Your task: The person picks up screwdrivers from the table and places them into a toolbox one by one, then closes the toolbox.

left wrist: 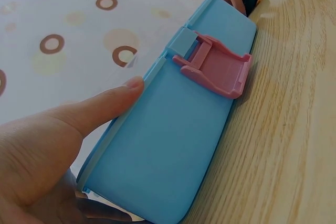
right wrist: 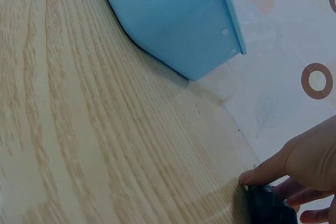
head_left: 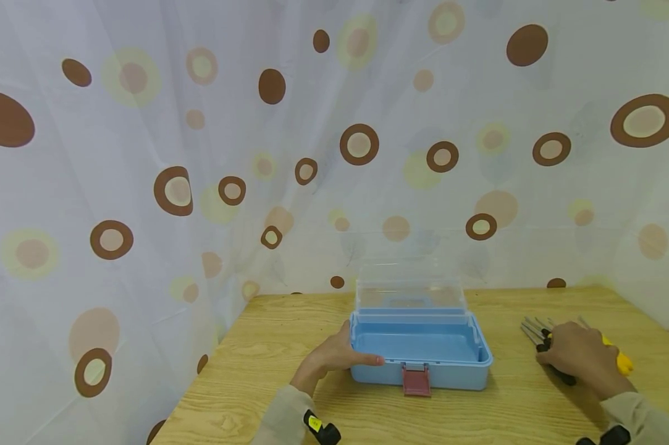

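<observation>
A blue plastic toolbox [head_left: 451, 376] stands on the table with its clear lid [head_left: 412, 289] raised at the back. Its pink latch [head_left: 416, 382] hangs undone at the front, and the tray inside looks bare. My left hand [head_left: 334, 353] holds the box's front left corner, thumb on the front rim and fingers along the left end. Right of the box, my right hand [head_left: 581, 358] lies over a bunch of screwdrivers [head_left: 530, 334], thumb and fingers about a black handle [right wrist: 268, 203]. Metal shafts point away to the left. The hand hides most of the bunch.
A yellow handle [head_left: 624, 364] sticks out to the right of the right hand. The wooden table [head_left: 278, 334] meets a patterned curtain [head_left: 312, 105] at the back and left. Bare wood lies between the toolbox and the tools.
</observation>
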Demonstrator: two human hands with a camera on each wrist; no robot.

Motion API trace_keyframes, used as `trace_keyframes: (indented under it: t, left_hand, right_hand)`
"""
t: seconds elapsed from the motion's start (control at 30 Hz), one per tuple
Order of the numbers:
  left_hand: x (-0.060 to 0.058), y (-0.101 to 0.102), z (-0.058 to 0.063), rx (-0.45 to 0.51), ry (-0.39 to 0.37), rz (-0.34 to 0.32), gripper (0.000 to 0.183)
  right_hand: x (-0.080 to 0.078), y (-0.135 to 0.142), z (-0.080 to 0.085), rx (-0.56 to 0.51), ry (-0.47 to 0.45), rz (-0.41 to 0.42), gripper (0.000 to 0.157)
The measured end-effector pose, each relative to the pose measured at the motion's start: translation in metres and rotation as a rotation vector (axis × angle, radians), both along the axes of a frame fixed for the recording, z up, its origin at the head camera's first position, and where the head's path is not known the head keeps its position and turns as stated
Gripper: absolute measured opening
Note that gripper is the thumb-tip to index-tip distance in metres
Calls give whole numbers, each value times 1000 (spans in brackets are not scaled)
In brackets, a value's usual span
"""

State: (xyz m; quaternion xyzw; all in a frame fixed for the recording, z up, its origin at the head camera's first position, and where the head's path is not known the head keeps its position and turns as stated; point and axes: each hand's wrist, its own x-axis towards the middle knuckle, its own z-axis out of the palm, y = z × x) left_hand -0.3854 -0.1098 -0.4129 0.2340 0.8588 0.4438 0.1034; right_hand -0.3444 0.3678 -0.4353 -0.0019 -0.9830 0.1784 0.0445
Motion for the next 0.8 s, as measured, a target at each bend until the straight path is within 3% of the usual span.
trace_keyframes:
  t: [0.33,0.57,0.8]
  left_hand:
    - [-1,0,0,4,1,-16,120]
    - [-2,1,0,-4,2,-18,119]
    - [-1,1,0,-1,0,-18,120]
  right_hand:
    - [2,-4,-2,54,49,15,35]
    - [7,-4,-2,-7,70,-5,42]
    - [3,0,-2,-52,21,-75,33]
